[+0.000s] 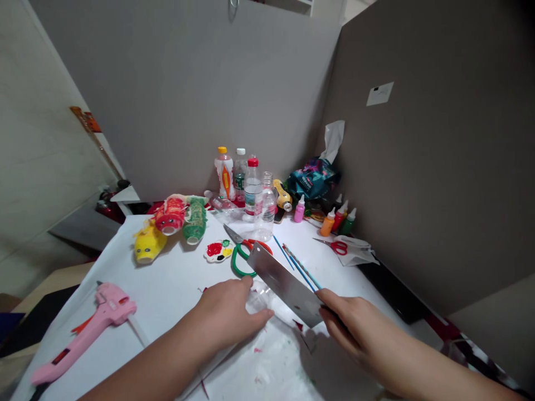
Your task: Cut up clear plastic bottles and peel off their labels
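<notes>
My right hand is wrapped round the dark handle of a cleaver. Its broad metal blade slants up and left over the white table covering. My left hand grips a clear plastic bottle that lies on the table beside the blade; part of the bottle is hidden by the hand and the blade. Just beyond the blade's tip are large scissors with green and red handles. Blue paintbrushes lie to the right of them.
Yellow, red and green painted bottle figures stand back left. A pink glue gun lies left. Several bottles, paint bottles and red-handled scissors sit farther back, before grey partitions.
</notes>
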The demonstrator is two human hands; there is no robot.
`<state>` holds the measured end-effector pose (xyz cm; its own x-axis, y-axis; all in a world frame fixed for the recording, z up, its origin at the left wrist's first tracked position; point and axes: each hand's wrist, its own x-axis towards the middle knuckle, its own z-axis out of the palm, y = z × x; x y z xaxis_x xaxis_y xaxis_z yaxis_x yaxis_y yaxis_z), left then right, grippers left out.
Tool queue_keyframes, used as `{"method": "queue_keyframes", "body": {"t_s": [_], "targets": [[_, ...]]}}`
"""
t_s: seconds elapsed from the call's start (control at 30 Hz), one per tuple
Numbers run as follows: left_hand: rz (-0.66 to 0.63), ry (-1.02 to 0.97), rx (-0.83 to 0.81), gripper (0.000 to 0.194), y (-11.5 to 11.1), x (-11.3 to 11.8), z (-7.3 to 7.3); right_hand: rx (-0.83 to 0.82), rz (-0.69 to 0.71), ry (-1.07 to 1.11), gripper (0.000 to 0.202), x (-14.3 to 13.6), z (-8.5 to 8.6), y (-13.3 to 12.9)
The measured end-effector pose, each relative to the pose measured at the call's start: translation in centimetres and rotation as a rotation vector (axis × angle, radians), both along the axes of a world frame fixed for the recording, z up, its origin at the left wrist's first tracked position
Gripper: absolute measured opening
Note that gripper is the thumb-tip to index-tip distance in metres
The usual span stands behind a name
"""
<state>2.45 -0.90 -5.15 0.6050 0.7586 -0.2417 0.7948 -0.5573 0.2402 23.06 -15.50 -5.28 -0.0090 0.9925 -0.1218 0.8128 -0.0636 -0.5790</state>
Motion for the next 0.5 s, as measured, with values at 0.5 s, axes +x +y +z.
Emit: {"method": "queue_keyframes", "body": {"t_s": [0.5], "targets": [[0.023, 0.026, -0.008, 0.054, 0.2, -0.1, -0.3, 0.116, -0.035, 0.007, 0.012, 0.9, 0.6, -0.2]]}}
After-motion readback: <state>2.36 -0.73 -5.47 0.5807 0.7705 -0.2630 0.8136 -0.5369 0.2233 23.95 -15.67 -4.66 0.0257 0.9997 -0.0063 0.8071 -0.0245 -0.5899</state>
